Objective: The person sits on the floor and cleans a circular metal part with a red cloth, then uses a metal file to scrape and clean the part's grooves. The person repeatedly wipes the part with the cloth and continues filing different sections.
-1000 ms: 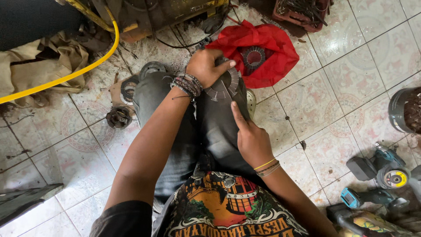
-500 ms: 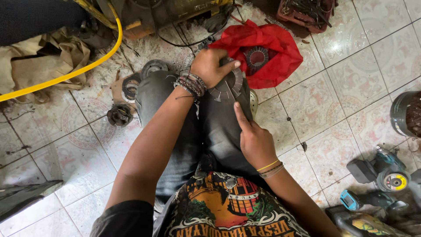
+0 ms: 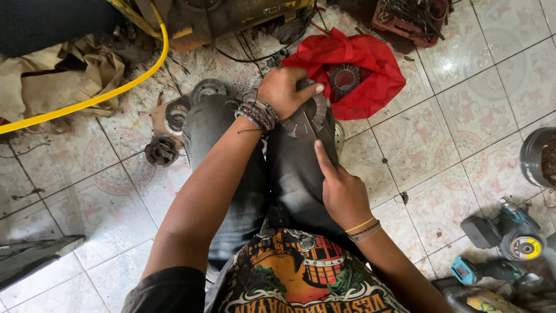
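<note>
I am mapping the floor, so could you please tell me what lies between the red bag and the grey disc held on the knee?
In the head view, nothing: the grey disc under the left hand meets the red bag edge to edge.

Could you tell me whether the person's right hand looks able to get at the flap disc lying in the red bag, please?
Probably yes. The right hand rests free on the thigh, and the flap disc lies uncovered in the open red bag just beyond the knee, with nothing between.
</note>
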